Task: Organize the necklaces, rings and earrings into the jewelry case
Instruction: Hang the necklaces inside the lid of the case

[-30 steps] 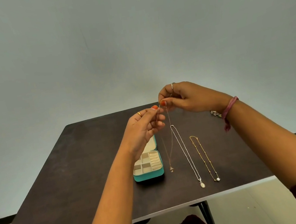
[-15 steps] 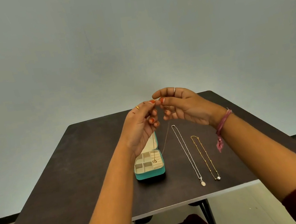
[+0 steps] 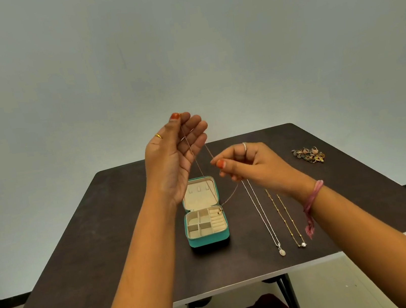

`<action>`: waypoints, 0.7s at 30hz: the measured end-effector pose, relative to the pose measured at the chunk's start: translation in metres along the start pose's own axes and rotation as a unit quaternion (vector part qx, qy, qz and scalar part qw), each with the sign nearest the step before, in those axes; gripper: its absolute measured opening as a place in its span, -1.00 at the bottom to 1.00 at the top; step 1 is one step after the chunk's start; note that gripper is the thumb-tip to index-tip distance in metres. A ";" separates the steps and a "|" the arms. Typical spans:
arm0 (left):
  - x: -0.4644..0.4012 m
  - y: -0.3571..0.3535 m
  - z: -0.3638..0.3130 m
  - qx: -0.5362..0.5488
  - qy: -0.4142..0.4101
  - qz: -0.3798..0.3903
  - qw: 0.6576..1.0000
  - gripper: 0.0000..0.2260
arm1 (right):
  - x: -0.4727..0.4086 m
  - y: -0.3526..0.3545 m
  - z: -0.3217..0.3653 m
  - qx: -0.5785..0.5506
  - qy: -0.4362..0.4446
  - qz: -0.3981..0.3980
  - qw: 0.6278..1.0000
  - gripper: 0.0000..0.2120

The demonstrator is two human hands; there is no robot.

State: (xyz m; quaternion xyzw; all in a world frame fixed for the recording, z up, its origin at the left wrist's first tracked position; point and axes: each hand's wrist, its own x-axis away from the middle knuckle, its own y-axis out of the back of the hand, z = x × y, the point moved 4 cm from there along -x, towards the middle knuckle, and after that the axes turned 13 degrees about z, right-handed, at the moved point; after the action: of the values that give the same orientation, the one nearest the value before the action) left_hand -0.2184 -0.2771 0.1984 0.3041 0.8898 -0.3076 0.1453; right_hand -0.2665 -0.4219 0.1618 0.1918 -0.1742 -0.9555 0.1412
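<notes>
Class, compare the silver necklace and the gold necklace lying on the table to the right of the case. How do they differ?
The silver necklace is a plain pale chain; the gold necklace is yellow with small beads along it. The silver one ends in an oval pendant, the gold one in a small round pale bead. Both lie stretched out side by side on the table, untouched.

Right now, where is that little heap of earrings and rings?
The jewelry heap lies at the table's far right corner, beyond the right hand.
</notes>
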 end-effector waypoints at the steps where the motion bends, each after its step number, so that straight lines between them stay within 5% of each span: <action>1: 0.000 0.000 -0.001 -0.008 -0.005 -0.005 1.000 -0.83 | 0.002 -0.003 0.001 0.021 -0.003 0.009 1.000 -0.85; 11: 0.003 0.001 0.009 -0.194 0.019 0.003 0.981 -0.83 | 0.011 -0.022 0.028 0.210 -0.015 0.032 0.977 -0.84; 21: 0.011 -0.004 0.019 -0.231 0.070 0.111 0.964 -0.79 | 0.010 0.003 0.059 0.087 -0.003 -0.006 0.996 -0.83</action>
State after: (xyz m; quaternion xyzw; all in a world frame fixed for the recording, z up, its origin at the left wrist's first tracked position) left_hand -0.2277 -0.2869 0.1810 0.3798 0.9053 -0.0535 0.1824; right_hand -0.2992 -0.4117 0.2105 0.2020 -0.2554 -0.9382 0.1175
